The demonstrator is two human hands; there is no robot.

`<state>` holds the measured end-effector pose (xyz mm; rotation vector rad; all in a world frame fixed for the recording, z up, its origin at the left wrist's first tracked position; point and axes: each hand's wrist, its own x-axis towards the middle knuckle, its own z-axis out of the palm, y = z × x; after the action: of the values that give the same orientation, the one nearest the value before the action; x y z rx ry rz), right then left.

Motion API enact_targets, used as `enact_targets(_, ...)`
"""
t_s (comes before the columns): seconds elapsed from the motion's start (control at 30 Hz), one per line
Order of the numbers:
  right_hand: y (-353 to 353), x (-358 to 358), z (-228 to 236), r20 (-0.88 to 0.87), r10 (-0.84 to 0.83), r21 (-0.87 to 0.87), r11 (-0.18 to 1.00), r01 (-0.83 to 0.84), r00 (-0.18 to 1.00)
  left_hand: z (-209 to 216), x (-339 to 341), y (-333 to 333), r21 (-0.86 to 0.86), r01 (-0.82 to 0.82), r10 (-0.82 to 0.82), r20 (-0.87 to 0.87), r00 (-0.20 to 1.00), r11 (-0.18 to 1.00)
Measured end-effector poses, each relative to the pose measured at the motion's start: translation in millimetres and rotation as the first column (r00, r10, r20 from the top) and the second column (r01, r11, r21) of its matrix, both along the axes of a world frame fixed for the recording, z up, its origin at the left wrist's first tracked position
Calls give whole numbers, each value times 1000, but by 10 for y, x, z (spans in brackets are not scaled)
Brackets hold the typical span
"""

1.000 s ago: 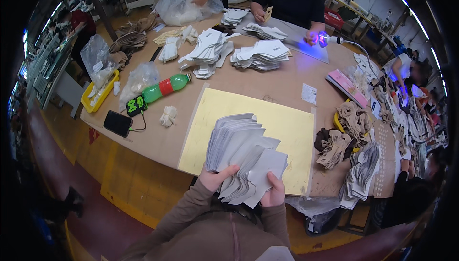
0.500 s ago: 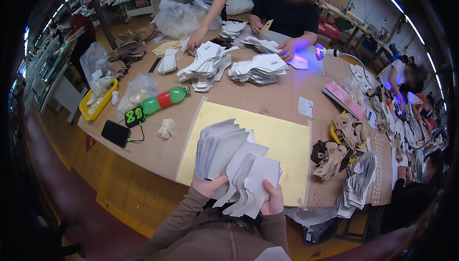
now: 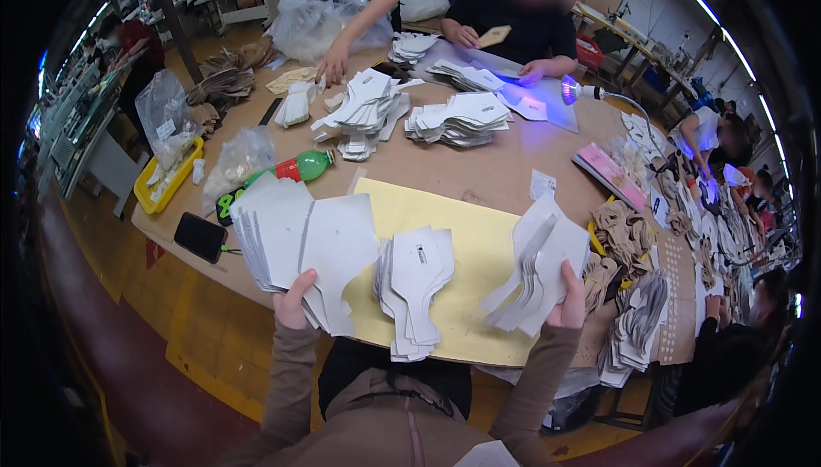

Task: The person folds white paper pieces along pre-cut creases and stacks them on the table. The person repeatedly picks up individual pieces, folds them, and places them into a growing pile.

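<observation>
At a yellow rectangular sheet (image 3: 473, 255), your left hand (image 3: 294, 300) grips a large fan of flat white curved pieces (image 3: 335, 240), your right hand (image 3: 568, 299) a smaller white fan (image 3: 552, 253); a narrow white stack (image 3: 423, 272) lies between. You're apparently dividing pieces; the next move calls for a firm hold.
</observation>
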<state>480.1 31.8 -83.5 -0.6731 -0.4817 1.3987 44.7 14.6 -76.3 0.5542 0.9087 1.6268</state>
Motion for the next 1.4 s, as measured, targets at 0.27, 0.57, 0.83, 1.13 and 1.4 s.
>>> enact_targets(0.27,769,-255,-394,994,-99,110,918,382,-49,-78,312,-201,8,280,-269,306,913,960)
enact_targets(0.57,-235,-1644,9,987,-140,153,964,-219,74,-16,504,35,113,521,-533,169,829,846)
enact_targets(0.83,-499,-2088,93,979,71,0,938,-348,190,-207,343,1,14,418,-416,135,899,908)
enact_targets(1.13,-482,-2238,-29,888,86,32,968,-248,452,-342,469,-70,-113,169,-182,-115,977,979)
enact_targets(1.4,-599,-2270,36,249,94,-158,986,-56,964,-277,594,-108,-234,128,-189,-262,946,964)
